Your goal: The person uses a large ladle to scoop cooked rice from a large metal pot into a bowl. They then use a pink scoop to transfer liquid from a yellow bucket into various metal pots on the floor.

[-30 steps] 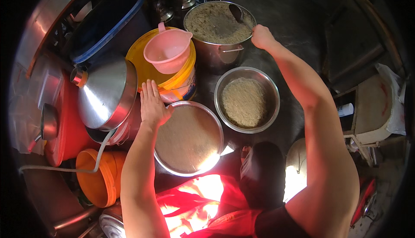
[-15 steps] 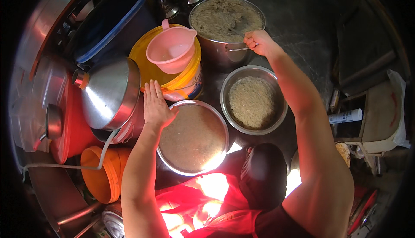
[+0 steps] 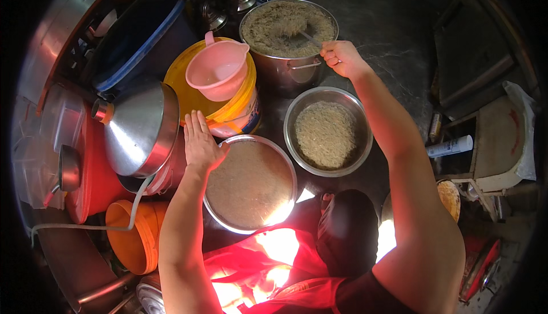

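My right hand (image 3: 342, 58) is closed around the grey handle of a metal utensil (image 3: 311, 39), its head covered by the mash. That handle slants over the near right rim of a tall steel pot (image 3: 285, 69), which is full of a coarse, beige-grey mash (image 3: 279, 24). My left hand (image 3: 202, 144) is held flat with its fingers stretched out, by the rim of a round metal pan (image 3: 297, 184) and near the yellow bucket (image 3: 178, 83). Smooth brownish contents (image 3: 248, 182) fill the pan. Between pot and pan stands a steel bowl (image 3: 365, 145) of pale, grainy mash (image 3: 325, 134).
A pink jug (image 3: 220, 68) rests on the yellow bucket. Leftward are a large metal funnel (image 3: 140, 128), an orange bucket (image 3: 128, 237) and a blue-rimmed tub (image 3: 145, 48). A white tube (image 3: 451, 146) lies beside a worn stool-like frame (image 3: 502, 148) at right.
My right hand has shifted rightward relative to the pot, and more of the utensil's handle shows. The mash near its head looks heaped up. My left hand stays nearly in place; the view shifts slightly.
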`<state>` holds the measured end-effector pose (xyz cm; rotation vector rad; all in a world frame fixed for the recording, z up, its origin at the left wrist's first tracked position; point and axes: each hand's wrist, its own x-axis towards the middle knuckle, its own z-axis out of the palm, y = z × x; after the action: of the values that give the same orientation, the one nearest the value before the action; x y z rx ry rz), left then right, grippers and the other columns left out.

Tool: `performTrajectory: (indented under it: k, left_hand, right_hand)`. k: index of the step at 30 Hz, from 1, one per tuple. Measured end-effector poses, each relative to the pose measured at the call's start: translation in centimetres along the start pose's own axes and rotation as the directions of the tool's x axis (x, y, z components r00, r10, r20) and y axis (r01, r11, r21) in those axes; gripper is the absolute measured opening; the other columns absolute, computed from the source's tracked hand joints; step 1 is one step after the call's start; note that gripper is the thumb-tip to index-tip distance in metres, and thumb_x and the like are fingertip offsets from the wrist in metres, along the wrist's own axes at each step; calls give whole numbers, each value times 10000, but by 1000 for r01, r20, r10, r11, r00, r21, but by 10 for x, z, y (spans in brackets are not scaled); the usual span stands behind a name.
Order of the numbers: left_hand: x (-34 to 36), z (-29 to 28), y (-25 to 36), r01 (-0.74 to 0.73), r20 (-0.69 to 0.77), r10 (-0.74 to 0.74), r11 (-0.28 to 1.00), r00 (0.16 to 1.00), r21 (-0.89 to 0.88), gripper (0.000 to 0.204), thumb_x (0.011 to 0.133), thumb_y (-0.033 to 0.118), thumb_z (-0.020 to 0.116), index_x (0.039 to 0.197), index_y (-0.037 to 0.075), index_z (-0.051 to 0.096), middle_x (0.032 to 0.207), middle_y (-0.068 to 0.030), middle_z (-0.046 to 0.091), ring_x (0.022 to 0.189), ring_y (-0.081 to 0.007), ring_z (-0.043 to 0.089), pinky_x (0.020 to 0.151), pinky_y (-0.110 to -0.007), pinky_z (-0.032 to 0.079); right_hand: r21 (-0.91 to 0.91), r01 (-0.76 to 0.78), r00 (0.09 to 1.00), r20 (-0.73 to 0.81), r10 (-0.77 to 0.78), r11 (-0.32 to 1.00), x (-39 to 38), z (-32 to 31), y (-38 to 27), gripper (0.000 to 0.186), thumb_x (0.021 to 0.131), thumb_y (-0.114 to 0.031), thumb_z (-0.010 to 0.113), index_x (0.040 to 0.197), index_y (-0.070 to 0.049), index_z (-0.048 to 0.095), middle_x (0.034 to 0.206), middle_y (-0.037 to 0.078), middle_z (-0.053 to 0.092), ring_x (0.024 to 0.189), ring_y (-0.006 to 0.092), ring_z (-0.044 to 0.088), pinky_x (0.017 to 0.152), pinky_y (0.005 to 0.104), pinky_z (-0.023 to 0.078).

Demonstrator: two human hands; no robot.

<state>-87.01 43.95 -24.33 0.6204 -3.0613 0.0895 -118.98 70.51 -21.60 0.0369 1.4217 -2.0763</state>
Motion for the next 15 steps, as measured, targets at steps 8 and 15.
performTrajectory:
  k: [8, 15]
  left_hand:
    - [0, -3, 3, 10, 12, -10, 1000, 1000, 10, 1019, 715, 411, 700, 1418, -84, 153, 1487, -219, 198, 1401, -357, 143, 1149, -408, 140]
    - [-1, 2, 0, -10, -18, 10, 1000, 1000, 4, 992, 702, 383, 669, 1417, -83, 164, 1480, -218, 217, 1398, -363, 156, 1146, -413, 154]
  right_hand:
    - [-31, 84, 996, 44, -82, 996, -55, -3, -21, 70, 796, 70, 508, 775, 21, 554, 700, 62, 488, 490, 45, 346, 397, 190, 227]
    - [-170, 107, 985, 155, -81, 980, -150, -29, -25, 119, 858, -79, 512, 926, 1, 569, 625, -8, 482, 458, 22, 319, 383, 202, 223]
